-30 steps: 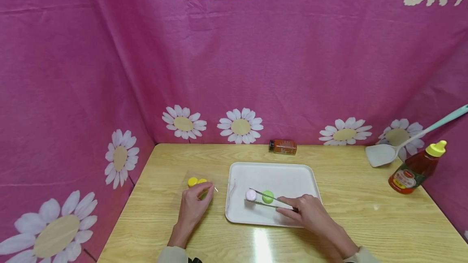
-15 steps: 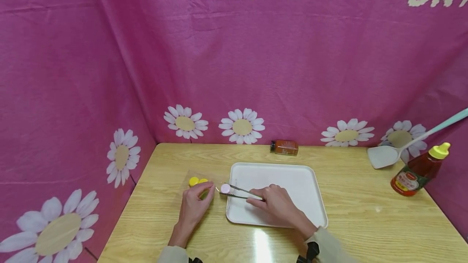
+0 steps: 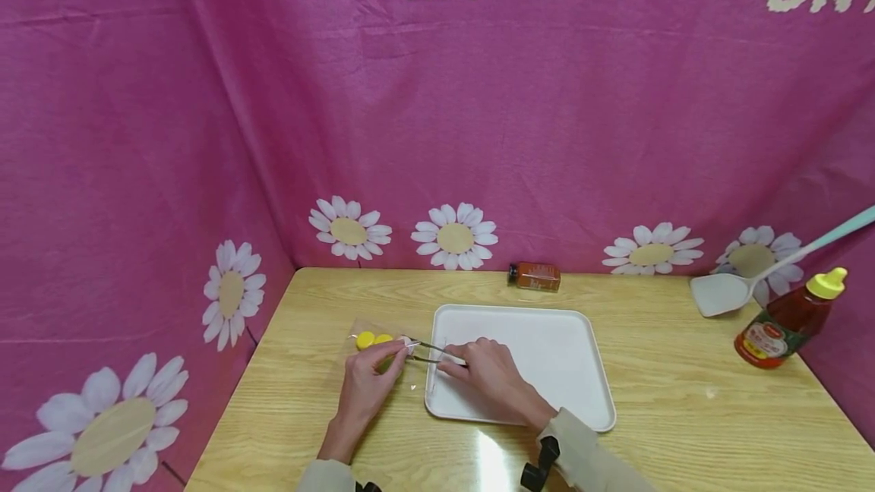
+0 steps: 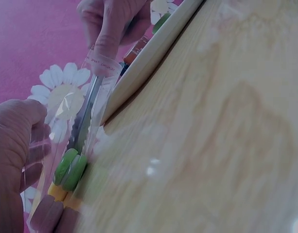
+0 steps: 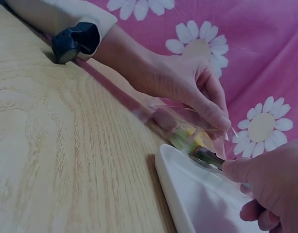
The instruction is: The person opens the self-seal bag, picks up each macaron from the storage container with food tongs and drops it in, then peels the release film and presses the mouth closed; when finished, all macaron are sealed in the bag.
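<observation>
Counter (image 3: 683, 386) gets tight by the white tray (image 3: 547, 355), left hand (image 3: 365, 384) pinching the edge of a clear bag (image 4: 104, 85), right hand (image 3: 487, 370) clamped on tongs (image 5: 207, 156).

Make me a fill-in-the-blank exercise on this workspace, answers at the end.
1. The ____ hand pinches the plastic bag of macarons.
2. The ____ hand grips the tongs.
3. The sauce squeeze bottle has a ____ cap.
4. Behind the tray, a small bottle lies on its ____.
Missing words: left; right; yellow; side.
</observation>
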A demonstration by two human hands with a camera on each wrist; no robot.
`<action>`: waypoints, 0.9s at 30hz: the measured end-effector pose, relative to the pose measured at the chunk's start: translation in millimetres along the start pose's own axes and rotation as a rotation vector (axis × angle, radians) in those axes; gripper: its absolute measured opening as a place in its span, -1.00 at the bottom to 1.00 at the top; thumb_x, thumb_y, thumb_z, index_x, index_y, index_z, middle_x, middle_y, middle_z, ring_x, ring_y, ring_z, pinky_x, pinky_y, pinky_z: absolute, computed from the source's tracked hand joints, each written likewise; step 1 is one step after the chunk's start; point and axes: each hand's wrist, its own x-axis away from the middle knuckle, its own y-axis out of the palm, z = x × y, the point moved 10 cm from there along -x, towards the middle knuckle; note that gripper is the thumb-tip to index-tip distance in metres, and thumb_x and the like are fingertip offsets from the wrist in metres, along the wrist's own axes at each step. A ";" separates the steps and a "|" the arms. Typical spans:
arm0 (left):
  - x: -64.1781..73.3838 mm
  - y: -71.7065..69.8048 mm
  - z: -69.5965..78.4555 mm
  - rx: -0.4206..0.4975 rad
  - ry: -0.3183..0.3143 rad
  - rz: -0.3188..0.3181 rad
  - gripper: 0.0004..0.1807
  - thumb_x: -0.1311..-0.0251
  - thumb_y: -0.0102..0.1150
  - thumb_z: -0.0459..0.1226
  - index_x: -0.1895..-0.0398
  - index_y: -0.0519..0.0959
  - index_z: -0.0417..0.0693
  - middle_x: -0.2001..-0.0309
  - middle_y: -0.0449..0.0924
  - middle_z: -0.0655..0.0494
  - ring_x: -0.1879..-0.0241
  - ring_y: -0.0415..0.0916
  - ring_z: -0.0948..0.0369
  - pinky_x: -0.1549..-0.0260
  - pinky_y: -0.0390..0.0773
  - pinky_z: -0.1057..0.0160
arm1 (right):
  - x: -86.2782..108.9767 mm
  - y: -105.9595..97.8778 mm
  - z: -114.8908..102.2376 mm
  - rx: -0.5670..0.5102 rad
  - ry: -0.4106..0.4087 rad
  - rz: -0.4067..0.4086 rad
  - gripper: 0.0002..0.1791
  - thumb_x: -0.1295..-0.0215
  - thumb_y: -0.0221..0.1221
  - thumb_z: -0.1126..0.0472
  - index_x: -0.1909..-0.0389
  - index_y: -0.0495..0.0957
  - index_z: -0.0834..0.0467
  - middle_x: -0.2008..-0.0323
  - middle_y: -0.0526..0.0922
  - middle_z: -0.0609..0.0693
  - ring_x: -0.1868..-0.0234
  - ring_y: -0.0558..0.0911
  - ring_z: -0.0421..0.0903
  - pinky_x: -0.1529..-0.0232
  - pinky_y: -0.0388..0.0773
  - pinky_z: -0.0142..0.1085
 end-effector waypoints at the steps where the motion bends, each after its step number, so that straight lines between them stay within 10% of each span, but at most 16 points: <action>1: 0.0 0.1 0.7 0.001 0.006 0.001 -0.84 -0.15 0.50 -0.45 0.18 0.82 -0.21 0.14 0.82 -0.02 0.13 0.80 0.06 0.04 0.69 0.33 | -1.2 1.2 -0.7 -0.001 0.000 -0.001 -0.75 -0.39 0.30 -0.17 0.28 0.76 -0.11 0.70 0.50 -0.12 0.63 0.40 -0.24 0.66 0.32 -0.31; 6: 0.7 0.2 1.1 -0.003 0.017 0.012 -0.81 -0.10 0.53 -0.47 0.19 0.82 -0.22 0.16 0.82 -0.04 0.13 0.80 0.06 0.04 0.67 0.40 | -2.8 2.8 -1.7 -0.019 0.002 0.003 -0.72 -0.39 0.31 -0.15 0.14 0.80 -0.07 0.67 0.57 -0.09 0.61 0.45 -0.23 0.63 0.37 -0.28; 14: 1.7 -1.6 -0.3 -0.029 0.024 0.030 -0.82 -0.11 0.52 -0.47 0.19 0.81 -0.23 0.18 0.83 -0.01 0.18 0.80 0.08 0.12 0.70 0.35 | 11.5 -6.1 7.0 -0.061 0.006 -0.002 -0.75 -0.41 0.30 -0.16 0.42 0.61 -0.17 0.76 0.10 -0.34 0.62 0.27 -0.34 0.62 0.24 -0.39; 27: 0.3 -0.4 1.2 -0.036 0.041 0.023 -0.81 -0.09 0.52 -0.50 0.21 0.81 -0.25 0.18 0.82 -0.04 0.19 0.80 0.08 0.14 0.71 0.33 | 58.0 -36.9 47.3 -0.165 0.131 -0.017 -0.62 -0.29 0.39 -0.22 0.00 0.80 -0.12 0.75 0.16 -0.42 0.61 0.23 -0.43 0.57 0.16 -0.43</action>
